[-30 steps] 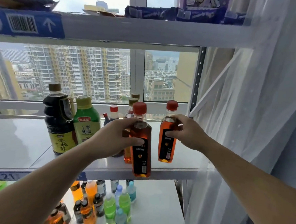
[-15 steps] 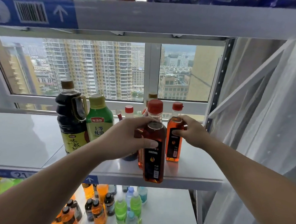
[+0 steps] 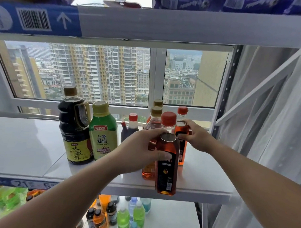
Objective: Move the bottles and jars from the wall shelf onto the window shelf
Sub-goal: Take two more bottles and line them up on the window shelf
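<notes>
- Not much has moved since half a second back: both hands sit on the same two red-capped bottles, in the same spots on the shelf, and only the view is framed a touch differently
- left hand is wrapped round the shoulder of the front amber bottle, thumb lying across the top of its black label, so that's a proper grasp
- that bottle is upright at the front lip of the window shelf, base level with the edge; can't tell if it's resting there or held just off it
- right hand has its fingers curled round the shoulder of the back amber bottle, which stands upright on the shelf further in
- two gold-capped oil bottles stand one behind the other, just left of those two
- further left come a couple of small dark bottles, then the green oyster sauce bottle right beside the big soy sauce jug
- drink bottles crowd the lower shelf, with a white curtain on the right
</notes>
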The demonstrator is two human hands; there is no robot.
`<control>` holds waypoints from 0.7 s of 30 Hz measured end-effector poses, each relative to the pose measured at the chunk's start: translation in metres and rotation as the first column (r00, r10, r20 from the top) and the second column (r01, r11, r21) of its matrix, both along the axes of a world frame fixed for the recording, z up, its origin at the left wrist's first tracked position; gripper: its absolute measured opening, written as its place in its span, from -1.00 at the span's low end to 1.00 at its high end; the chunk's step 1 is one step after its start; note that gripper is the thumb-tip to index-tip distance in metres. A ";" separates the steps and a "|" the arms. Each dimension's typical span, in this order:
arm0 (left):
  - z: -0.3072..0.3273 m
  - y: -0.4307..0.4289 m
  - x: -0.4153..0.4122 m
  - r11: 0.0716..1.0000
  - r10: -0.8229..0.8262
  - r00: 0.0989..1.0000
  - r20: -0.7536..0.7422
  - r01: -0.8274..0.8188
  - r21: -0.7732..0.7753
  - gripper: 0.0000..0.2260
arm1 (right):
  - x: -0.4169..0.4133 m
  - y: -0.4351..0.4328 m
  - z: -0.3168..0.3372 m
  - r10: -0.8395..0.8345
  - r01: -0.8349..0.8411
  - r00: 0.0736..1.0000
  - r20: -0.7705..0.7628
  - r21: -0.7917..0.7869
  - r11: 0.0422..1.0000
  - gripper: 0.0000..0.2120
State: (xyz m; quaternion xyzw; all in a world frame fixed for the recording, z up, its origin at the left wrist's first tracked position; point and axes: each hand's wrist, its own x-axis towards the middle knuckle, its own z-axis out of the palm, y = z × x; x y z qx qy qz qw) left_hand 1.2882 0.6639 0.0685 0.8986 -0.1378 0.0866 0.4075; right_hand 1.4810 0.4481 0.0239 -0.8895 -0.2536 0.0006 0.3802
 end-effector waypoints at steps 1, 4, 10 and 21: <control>-0.001 -0.002 0.001 1.000 0.001 1.000 -0.002 -0.001 0.001 -0.51 | 0.002 0.000 -0.001 0.004 -0.004 1.000 -0.003 0.001 1.000 -0.40; -0.003 -0.008 0.003 1.000 -0.004 1.000 -0.006 0.004 -0.003 -0.53 | 0.009 -0.001 -0.003 0.019 -0.018 1.000 -0.021 0.012 1.000 -0.36; -0.005 -0.010 0.005 1.000 0.018 1.000 -0.008 -0.018 0.008 -0.53 | 0.008 -0.003 -0.004 0.014 -0.011 0.997 -0.080 0.033 0.999 -0.34; -0.008 -0.020 0.017 0.999 0.048 0.999 0.007 -0.048 0.011 -0.58 | -0.008 -0.030 -0.006 -0.110 0.132 0.982 -0.154 0.141 0.981 -0.48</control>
